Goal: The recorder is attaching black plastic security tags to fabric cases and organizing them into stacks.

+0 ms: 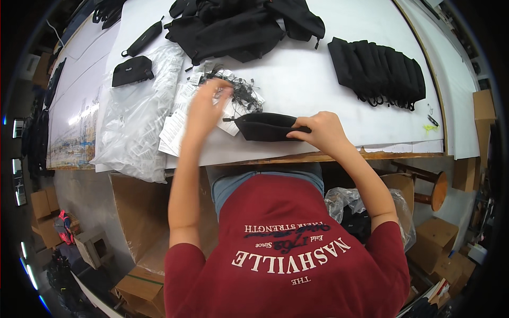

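At the left of the white counter (328,90) lie a small black zip pouch (132,70) and crumpled clear plastic bags (135,124). The left hand (205,108) is blurred over a heap of white paper tags with black strings (238,93), its fingers bent towards them; I cannot tell whether they grip one. Just right of it, a flat black fabric pouch (263,127) lies near the counter's front edge, and the right hand (323,131) pinches its right end with closed fingers. Further right stands a neat row of black pouches (379,71).
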A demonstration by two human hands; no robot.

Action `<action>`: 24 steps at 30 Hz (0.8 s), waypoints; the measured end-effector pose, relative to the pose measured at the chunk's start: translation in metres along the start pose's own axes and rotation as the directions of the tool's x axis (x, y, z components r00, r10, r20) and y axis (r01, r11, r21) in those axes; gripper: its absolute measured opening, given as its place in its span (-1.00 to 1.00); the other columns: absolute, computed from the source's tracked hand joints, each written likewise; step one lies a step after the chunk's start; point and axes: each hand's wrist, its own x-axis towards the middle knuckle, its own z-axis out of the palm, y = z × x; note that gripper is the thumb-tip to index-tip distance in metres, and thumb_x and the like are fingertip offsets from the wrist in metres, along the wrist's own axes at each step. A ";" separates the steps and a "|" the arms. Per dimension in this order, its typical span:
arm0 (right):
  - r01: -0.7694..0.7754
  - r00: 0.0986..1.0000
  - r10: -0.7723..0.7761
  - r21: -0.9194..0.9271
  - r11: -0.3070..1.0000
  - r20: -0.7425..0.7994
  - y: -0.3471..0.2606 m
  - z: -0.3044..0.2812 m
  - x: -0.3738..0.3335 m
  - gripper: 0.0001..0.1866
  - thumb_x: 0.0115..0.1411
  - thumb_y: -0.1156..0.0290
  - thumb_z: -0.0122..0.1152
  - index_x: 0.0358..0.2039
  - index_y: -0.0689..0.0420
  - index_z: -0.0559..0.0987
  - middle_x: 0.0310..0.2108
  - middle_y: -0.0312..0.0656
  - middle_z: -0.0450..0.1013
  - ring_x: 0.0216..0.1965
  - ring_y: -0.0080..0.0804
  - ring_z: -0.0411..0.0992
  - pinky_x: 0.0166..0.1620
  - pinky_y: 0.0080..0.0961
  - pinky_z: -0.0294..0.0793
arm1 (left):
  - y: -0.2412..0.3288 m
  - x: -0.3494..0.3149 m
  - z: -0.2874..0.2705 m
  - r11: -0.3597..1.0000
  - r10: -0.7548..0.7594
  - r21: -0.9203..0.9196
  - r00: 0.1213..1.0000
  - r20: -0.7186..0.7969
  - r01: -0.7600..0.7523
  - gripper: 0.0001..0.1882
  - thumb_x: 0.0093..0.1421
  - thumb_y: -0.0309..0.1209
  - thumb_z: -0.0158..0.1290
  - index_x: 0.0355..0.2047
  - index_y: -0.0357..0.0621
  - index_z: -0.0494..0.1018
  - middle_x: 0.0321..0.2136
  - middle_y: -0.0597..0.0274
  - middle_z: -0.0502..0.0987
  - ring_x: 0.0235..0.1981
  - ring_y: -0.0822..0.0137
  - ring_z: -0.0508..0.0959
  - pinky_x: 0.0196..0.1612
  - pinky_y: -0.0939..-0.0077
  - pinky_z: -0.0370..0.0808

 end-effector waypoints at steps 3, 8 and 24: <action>0.030 0.999 -0.031 0.033 0.999 0.013 0.000 -0.002 0.004 -0.71 -0.06 0.05 0.36 -0.56 0.01 0.60 -0.72 -0.27 0.45 -0.66 -0.28 0.43 -0.52 -0.47 0.37 | -0.068 0.013 -0.027 0.859 -0.102 0.505 0.995 -0.001 0.088 -0.77 0.03 -0.31 0.18 -0.37 -0.19 0.46 -0.25 0.05 0.50 -0.18 0.06 0.47 -0.07 0.28 0.38; 0.016 0.999 -0.017 0.036 0.999 0.041 0.001 -0.005 0.006 -0.72 -0.05 0.07 0.36 -0.54 0.01 0.61 -0.72 -0.27 0.45 -0.65 -0.28 0.43 -0.51 -0.46 0.37 | -0.113 0.019 -0.043 0.825 -0.200 0.560 0.967 0.158 0.079 -0.72 -0.09 -0.37 0.24 -0.39 -0.21 0.45 -0.29 0.02 0.52 -0.20 0.03 0.49 -0.12 0.27 0.40; 0.055 0.997 -0.057 0.024 0.998 0.061 0.004 -0.011 0.002 -0.81 -0.07 0.18 0.37 -0.50 -0.02 0.63 -0.72 -0.23 0.45 -0.65 -0.24 0.42 -0.50 -0.45 0.36 | 0.051 -0.045 0.057 0.954 0.286 0.103 0.958 -0.030 -0.282 -0.87 0.04 -0.33 0.20 -0.42 -0.07 0.55 -0.10 0.25 0.49 0.02 0.18 0.33 0.04 0.31 0.21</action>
